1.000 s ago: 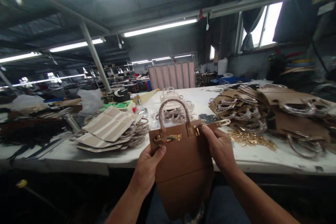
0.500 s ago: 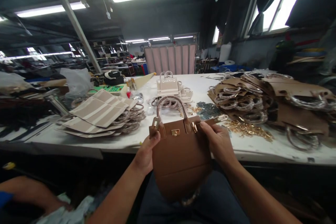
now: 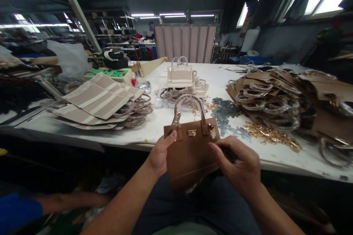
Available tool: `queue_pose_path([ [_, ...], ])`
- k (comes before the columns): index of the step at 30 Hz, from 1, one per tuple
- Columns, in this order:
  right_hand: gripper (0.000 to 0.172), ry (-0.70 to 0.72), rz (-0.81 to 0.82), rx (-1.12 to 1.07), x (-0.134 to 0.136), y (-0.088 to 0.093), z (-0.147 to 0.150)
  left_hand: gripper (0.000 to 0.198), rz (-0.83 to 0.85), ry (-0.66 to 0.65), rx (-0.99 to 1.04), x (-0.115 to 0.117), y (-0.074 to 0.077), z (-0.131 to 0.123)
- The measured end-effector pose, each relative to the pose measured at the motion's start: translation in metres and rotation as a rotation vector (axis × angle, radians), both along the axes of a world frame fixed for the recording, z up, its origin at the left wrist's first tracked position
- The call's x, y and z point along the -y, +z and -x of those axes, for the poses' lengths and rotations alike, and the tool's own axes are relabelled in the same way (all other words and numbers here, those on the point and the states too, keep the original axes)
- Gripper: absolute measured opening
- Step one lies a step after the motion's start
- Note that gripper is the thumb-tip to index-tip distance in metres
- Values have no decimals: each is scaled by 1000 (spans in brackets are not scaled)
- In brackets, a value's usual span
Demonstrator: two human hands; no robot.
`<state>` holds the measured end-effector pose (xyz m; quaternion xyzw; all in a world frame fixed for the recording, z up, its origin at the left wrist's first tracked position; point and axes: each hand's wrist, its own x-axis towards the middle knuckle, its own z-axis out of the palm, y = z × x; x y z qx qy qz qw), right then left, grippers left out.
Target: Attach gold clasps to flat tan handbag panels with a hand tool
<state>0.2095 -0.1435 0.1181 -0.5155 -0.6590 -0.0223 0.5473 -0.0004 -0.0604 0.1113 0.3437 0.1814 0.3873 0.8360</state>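
The brown handbag body is held above the person's lap, at the near edge of the white tabletop, its top overlapping the tabletop in this view. Its handle, wrapped in clear film, points up and away from the person; the front faces the person. The long axis runs from the handle down toward the lap, close to upright, with the lower end slightly to the left. A gold clasp sits between the handle's two ends.

The left hand grips the upper left edge, thumb on the front; its fingers are hidden behind. The right hand is curled, its thumb at the right edge; whether it grips anything cannot be told, as its fingertips are obscured. The body's bottom is dim, and a shiny part there is hard to make out.

To the right lie loose gold fittings, dark grey pieces and a pile of brown bag bodies, cut off by the frame. Striped beige panels are stacked left. At lower left, a co-worker's blue sleeve is partly cut off.
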Motion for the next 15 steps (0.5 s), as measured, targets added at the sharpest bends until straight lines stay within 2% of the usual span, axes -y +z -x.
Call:
queue_pose_path([
  [1,3,78,6,37,-3,-2,7,54,9,-2,1,-2,-2,-1],
  [3,23,141,16,56,-12,-7,18,54,25,17,3,-5,-5,-2],
  [5,42,92,24,40,-24,-13,22,54,49,47,4,-10,-8,1],
  [7,52,-16,36,41,-37,-17,15,53,84,60,2,-15,-14,6],
  [8,52,-63,42,51,-42,-19,10,53,103,55,-2,-18,-18,9],
  [10,41,-105,69,81,-51,-23,-3,52,138,14,-9,-24,-29,14],
  [13,21,-83,120,87,-55,-28,-17,54,164,-41,2,-27,-50,20],
  [15,15,-73,129,89,-53,-31,-20,58,153,-37,11,-25,-61,24],
])
